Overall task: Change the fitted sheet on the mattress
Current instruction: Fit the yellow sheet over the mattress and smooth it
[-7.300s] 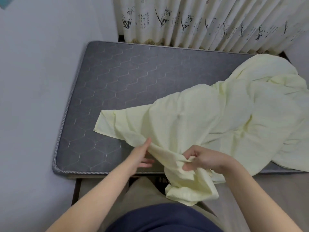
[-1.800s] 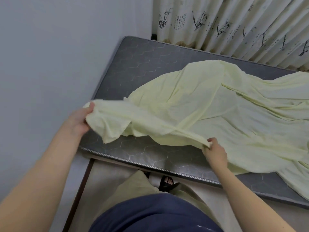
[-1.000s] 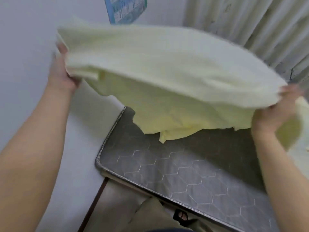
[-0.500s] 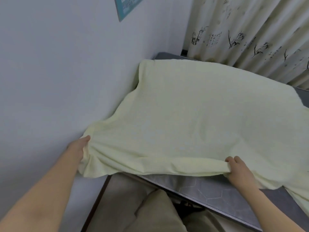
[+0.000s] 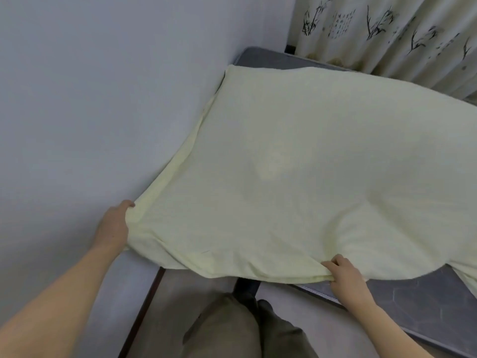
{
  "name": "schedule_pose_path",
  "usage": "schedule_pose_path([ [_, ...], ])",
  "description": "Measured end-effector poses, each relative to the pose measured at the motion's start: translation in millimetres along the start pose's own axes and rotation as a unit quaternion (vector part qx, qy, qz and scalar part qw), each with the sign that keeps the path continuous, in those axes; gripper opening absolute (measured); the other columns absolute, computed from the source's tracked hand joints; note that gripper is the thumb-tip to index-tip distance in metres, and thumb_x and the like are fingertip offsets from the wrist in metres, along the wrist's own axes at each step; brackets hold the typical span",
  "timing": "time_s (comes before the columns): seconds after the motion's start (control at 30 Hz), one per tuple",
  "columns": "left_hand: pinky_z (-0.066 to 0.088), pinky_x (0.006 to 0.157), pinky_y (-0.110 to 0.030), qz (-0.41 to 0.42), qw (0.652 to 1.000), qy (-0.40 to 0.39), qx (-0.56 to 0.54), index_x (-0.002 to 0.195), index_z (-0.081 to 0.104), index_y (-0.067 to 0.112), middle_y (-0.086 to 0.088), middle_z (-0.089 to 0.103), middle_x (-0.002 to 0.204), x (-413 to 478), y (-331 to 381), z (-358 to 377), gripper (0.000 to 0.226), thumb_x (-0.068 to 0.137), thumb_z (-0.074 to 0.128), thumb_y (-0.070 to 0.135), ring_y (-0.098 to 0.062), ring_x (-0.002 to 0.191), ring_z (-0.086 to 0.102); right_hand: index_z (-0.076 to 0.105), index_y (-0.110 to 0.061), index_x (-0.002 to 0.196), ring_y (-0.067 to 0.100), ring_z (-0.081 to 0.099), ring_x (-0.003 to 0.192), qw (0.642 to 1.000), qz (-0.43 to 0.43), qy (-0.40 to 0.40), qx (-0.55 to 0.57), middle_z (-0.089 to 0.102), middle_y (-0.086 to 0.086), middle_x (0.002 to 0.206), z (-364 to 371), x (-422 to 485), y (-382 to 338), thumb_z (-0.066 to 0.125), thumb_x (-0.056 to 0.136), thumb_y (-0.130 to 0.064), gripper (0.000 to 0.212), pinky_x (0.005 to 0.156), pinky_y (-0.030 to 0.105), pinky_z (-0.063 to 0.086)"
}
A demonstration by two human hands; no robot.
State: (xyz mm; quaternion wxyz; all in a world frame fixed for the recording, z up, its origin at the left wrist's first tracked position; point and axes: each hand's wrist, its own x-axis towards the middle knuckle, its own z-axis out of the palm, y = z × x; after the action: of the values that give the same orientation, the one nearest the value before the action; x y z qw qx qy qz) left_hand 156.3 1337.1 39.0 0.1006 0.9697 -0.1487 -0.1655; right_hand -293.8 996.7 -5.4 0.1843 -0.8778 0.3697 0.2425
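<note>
Trousers [image 5: 232, 329] fill the near edge. Just beyond, the left hand [image 5: 113, 223] has its grip clamped on the sheet [image 5: 296, 164] corner beside the wall [image 5: 90, 99]. The right hand [image 5: 346, 277] pinches the near hem. The pale yellow sheet lies billowed over the grey mattress [image 5: 426, 298], whose near edge and far corner show. A curtain [image 5: 387, 29] hangs behind.

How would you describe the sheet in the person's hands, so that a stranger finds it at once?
Beside the pale wall, in front of a bamboo-print curtain, lies a grey mattress. The sheet covers most of it, its near edge gripped by the left hand and the right hand. It alone is plain pale yellow, without quilting or print.
</note>
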Motion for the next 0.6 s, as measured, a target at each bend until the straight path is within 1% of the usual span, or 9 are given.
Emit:
schedule_pose_path([
  [0.1,0.037,0.083,-0.034,-0.026,0.999,0.003,-0.022,0.095,0.069,0.008,-0.012,0.048,0.105,5.0,-7.0,15.2,0.036,0.086,0.038,-0.009,-0.037,0.101,0.054,0.053,-0.024,0.128,0.024,0.056,0.108,0.996,-0.005,-0.027,0.080,0.058,0.000,0.112,27.9,-7.8,0.5,0.054,0.073,0.001,0.060,0.085,0.033,0.044],
  [0.17,0.038,0.088,-0.036,-0.054,0.998,-0.016,-0.002,0.106,0.065,-0.003,-0.020,0.048,0.117,10.1,-8.0,33.9,0.024,0.092,0.045,0.000,-0.037,0.108,0.052,0.055,-0.024,0.126,0.022,0.056,0.111,0.997,-0.011,-0.041,0.066,0.062,-0.001,0.116,51.9,-12.9,-1.8,0.050,0.073,-0.001,0.058,0.087,0.032,0.043],
  [0.2,0.038,0.091,-0.038,-0.062,0.997,-0.038,0.025,0.113,0.060,-0.008,-0.022,0.045,0.122,11.9,-8.6,45.4,0.028,0.092,0.051,0.008,-0.038,0.111,0.049,0.058,-0.025,0.124,0.022,0.056,0.109,0.998,-0.012,-0.041,0.056,0.063,-0.002,0.114,64.5,-14.9,-3.8,0.050,0.074,-0.002,0.056,0.085,0.032,0.043],
  [0.27,0.035,0.102,-0.040,-0.072,0.987,-0.103,0.104,0.125,0.050,-0.010,-0.020,0.033,0.134,14.3,-10.2,72.2,0.052,0.090,0.058,0.028,-0.037,0.122,0.040,0.061,-0.027,0.123,0.021,0.057,0.108,0.997,0.001,-0.039,0.061,0.065,-0.005,0.111,92.6,-18.9,-8.1,0.050,0.075,-0.005,0.054,0.084,0.031,0.041],
  [0.33,0.026,0.112,-0.042,-0.107,0.969,-0.143,0.173,0.139,0.035,-0.007,-0.016,0.013,0.151,18.4,-10.8,103.1,0.073,0.090,0.055,0.043,-0.035,0.136,0.022,0.054,-0.032,0.130,0.018,0.054,0.115,0.996,0.022,-0.065,0.057,0.061,-0.009,0.120,118.2,-17.6,-16.2,0.049,0.077,-0.011,0.058,0.090,0.031,0.039],
  [0.37,0.022,0.114,-0.044,-0.117,0.964,-0.140,0.194,0.144,0.029,-0.005,-0.015,0.003,0.156,22.2,-9.6,119.1,0.078,0.091,0.051,0.048,-0.034,0.141,0.014,0.047,-0.036,0.136,0.016,0.049,0.120,0.995,0.024,-0.091,0.038,0.056,-0.012,0.129,129.8,-13.9,-22.8,0.046,0.078,-0.018,0.060,0.094,0.032,0.037],
  [0.43,0.019,0.115,-0.046,-0.072,0.968,-0.112,0.213,0.148,0.028,0.003,-0.013,-0.001,0.159,33.3,-2.9,153.5,0.076,0.092,0.045,0.053,-0.032,0.145,0.008,0.037,-0.042,0.140,0.011,0.039,0.132,0.995,0.020,-0.100,0.010,0.042,-0.019,0.142,150.5,0.9,-39.1,0.042,0.080,-0.036,0.061,0.103,0.035,0.034],
  [0.53,0.007,0.118,-0.045,0.092,0.966,-0.121,0.209,0.153,0.020,0.021,-0.004,-0.003,0.162,53.8,10.6,210.1,0.070,0.095,0.032,0.060,-0.023,0.149,0.003,0.046,-0.036,0.139,0.012,0.037,0.138,0.999,-0.002,0.026,0.038,0.041,-0.011,0.147,171.5,44.9,-69.5,0.043,0.081,-0.046,0.059,0.104,0.034,0.035],
  [0.6,-0.001,0.118,-0.045,0.139,0.962,-0.125,0.198,0.155,0.007,0.029,0.001,-0.010,0.162,73.7,13.9,244.5,0.072,0.094,0.022,0.066,-0.019,0.149,-0.003,0.052,-0.029,0.138,0.021,0.041,0.138,0.990,-0.036,0.119,0.063,0.045,-0.001,0.148,181.8,80.8,-94.7,0.046,0.085,-0.044,0.055,0.108,0.040,0.035],
])
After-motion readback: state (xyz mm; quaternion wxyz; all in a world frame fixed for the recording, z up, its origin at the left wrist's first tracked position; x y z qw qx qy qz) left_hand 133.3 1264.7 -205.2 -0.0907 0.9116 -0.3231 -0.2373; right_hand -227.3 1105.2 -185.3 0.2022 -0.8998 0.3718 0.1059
